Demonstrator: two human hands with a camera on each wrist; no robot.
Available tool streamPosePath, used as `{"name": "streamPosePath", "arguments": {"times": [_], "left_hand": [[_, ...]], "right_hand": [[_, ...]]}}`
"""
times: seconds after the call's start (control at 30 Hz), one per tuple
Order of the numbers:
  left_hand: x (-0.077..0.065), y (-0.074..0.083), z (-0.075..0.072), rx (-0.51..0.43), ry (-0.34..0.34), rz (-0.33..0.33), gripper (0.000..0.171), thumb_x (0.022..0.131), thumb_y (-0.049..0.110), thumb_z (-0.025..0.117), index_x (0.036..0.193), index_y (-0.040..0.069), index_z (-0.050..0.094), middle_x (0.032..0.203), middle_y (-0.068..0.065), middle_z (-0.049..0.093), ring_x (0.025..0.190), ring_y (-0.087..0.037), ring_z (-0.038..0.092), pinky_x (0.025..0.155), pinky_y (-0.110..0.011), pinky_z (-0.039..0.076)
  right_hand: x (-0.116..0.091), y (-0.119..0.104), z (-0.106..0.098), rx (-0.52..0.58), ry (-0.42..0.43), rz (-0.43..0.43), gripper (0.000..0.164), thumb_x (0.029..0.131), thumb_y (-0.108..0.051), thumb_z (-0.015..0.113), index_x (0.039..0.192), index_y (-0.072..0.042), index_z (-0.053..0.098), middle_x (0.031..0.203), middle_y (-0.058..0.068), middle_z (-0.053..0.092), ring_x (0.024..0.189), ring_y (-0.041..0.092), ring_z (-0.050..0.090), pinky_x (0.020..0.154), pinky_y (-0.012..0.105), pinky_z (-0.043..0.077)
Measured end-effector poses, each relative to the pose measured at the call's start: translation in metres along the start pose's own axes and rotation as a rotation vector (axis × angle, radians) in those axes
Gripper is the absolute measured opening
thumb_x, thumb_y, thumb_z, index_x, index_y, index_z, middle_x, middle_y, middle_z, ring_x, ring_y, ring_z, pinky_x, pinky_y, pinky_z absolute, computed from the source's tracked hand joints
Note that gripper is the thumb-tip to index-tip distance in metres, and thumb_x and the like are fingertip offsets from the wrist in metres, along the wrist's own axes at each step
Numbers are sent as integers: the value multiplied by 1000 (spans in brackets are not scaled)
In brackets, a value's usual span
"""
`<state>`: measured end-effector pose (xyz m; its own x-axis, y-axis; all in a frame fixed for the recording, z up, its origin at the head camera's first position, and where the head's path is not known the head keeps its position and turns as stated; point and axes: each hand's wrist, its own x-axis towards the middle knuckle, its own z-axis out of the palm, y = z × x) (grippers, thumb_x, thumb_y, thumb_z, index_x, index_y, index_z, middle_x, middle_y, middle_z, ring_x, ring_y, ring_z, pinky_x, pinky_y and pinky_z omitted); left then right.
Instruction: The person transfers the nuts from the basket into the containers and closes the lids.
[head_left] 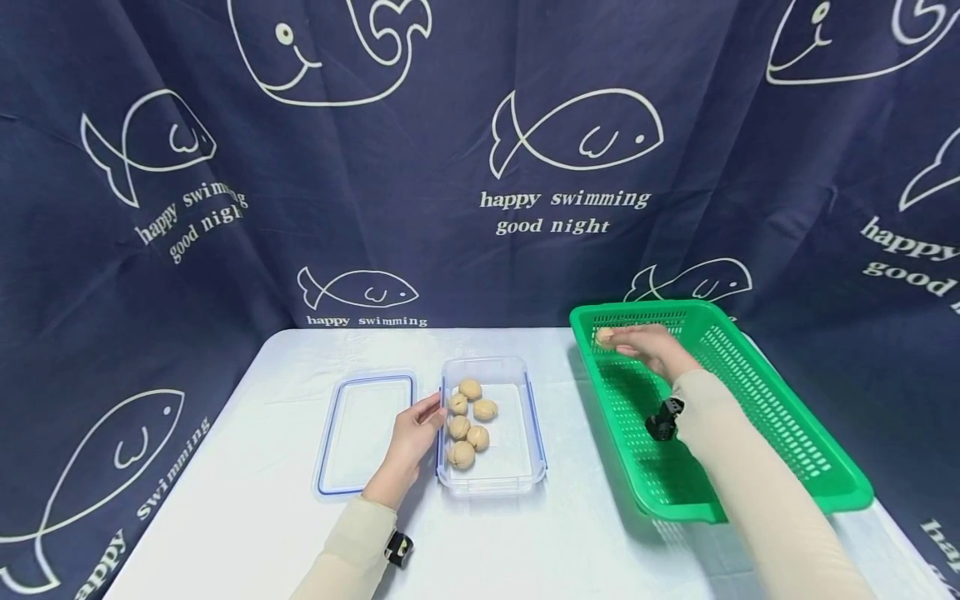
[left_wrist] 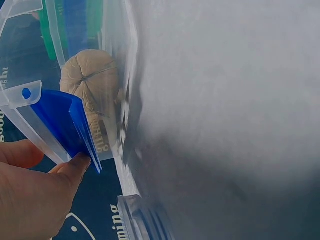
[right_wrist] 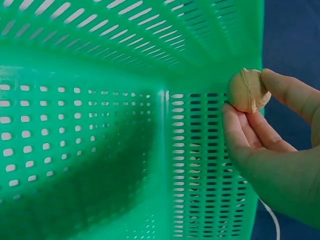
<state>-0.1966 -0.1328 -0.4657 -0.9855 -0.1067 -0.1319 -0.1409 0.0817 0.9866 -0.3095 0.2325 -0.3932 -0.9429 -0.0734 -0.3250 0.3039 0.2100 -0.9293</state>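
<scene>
In my right hand [head_left: 651,346], a walnut [right_wrist: 248,91] is pinched between thumb and fingertips. That hand is over the far left corner of the green slotted basket [head_left: 611,417], above its floor. My left hand [head_left: 415,433] holds the left wall of a clear plastic food container [head_left: 534,425]; in the left wrist view its fingers pinch beside a blue locking flap [left_wrist: 67,125]. Several walnuts [head_left: 477,437] lie along the container's left half. One walnut [left_wrist: 90,80] shows through the clear wall in the left wrist view.
The container's clear lid with a blue seal [head_left: 324,458] lies flat on the white-covered table [head_left: 225,500], left of the container. Behind the table hangs a dark blue curtain [head_left: 450,275] with fish drawings. The basket reaches near the table's right edge.
</scene>
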Motion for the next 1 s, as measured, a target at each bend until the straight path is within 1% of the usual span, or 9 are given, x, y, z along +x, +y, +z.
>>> {"name": "streamPosePath", "arguments": {"times": [0.13,0.2,0.27,0.37,0.47,0.57,0.63,0.83,1.0], "left_hand": [[0,0,0,-5,-2,4,41,95,4,55,134,-9,49,134,-27,52,126,-37,49,109,-44,39],[1,0,0,-4,-4,8,41,96,4,55,134,-9,49,134,-27,52,126,-37,49,109,-44,39],[1,0,0,-4,-6,9,41,96,4,55,134,-9,48,134,-27,52,127,-37,49,109,-44,39],[0,0,0,2,-6,6,41,96,5,55,134,-9,48,135,-27,51,127,-37,49,109,-44,39],[-1,0,0,1,-4,-3,41,96,5,55,134,-8,48,135,-26,52,127,-37,49,109,-44,39],[-1,0,0,-5,-3,-6,41,96,5,55,134,-8,48,135,-26,52,127,-37,49,109,-44,39],[-1,0,0,-8,-4,-5,41,96,5,55,134,-8,48,135,-26,52,127,-37,49,109,-44,39],[-1,-1,0,-9,1,-1,41,96,5,55,134,-8,49,134,-27,52,126,-37,49,109,-44,39],[0,-2,1,-12,-1,12,41,96,4,56,133,-9,49,133,-27,52,126,-37,49,109,-44,39]], "right_hand": [[-9,-8,1,58,7,-14,58,92,-6,63,141,10,37,108,-2,64,84,-3,62,98,23,48],[-14,-11,2,109,3,-24,60,91,-5,64,141,10,36,98,-8,64,84,-1,63,93,19,50],[-18,-15,4,151,-2,-30,61,91,-5,65,142,9,35,95,-9,63,85,-1,63,90,16,51],[-26,-20,8,185,-9,-42,62,91,-8,65,143,7,35,103,-7,62,91,1,62,94,17,49],[-36,-27,15,200,-11,-63,63,92,-10,65,145,4,34,123,1,57,106,5,59,101,20,45],[-46,-33,24,192,-9,-96,64,92,-12,65,145,4,34,143,12,43,125,12,51,107,24,40],[-52,-36,30,183,-7,-116,63,92,-13,65,145,4,36,150,15,35,133,17,44,109,26,38],[-65,-43,50,264,-10,-141,62,92,-13,66,145,2,38,153,14,32,138,23,36,115,34,29],[-73,-46,69,346,-6,-154,61,91,-9,66,144,1,38,152,15,34,138,26,37,114,33,30]]}}
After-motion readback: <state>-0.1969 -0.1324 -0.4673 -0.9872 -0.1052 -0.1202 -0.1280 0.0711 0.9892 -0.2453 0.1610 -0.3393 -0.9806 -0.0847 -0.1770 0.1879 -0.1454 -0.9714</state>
